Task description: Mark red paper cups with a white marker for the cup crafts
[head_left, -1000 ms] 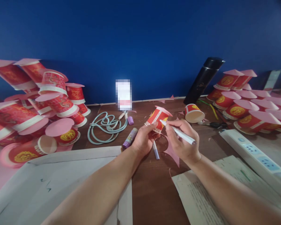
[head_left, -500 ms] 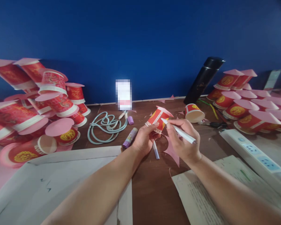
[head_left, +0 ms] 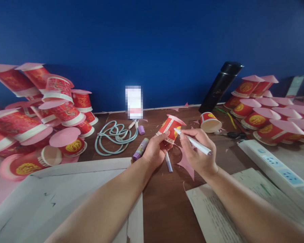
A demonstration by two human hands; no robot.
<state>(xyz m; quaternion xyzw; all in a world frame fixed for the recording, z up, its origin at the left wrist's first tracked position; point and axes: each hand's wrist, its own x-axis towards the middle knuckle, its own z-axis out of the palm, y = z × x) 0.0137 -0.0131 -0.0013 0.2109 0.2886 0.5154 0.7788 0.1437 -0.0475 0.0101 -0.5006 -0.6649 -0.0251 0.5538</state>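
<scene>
My left hand (head_left: 155, 151) is closed round a red paper cup (head_left: 169, 127) with a pink paper lid, held tilted above the brown table (head_left: 164, 202). My right hand (head_left: 198, 152) grips a white pen (head_left: 194, 142) whose tip touches the cup's side. Under my hands lie a pen cap (head_left: 168, 163) and a pink paper scrap (head_left: 186, 164). A purple glue stick (head_left: 141, 148) lies just left of my left hand.
Heaps of red cups with pink lids sit at the left (head_left: 40, 111) and right (head_left: 263, 111). One open cup (head_left: 209, 122) lies on its side beside a black flask (head_left: 220, 86). A coiled rope (head_left: 115, 135), a white power strip (head_left: 276, 170), printed paper (head_left: 218, 212) and white card (head_left: 66, 199) are around.
Almost nothing differs. The cup has turned slightly in my left hand while the pen tip stays against it.
</scene>
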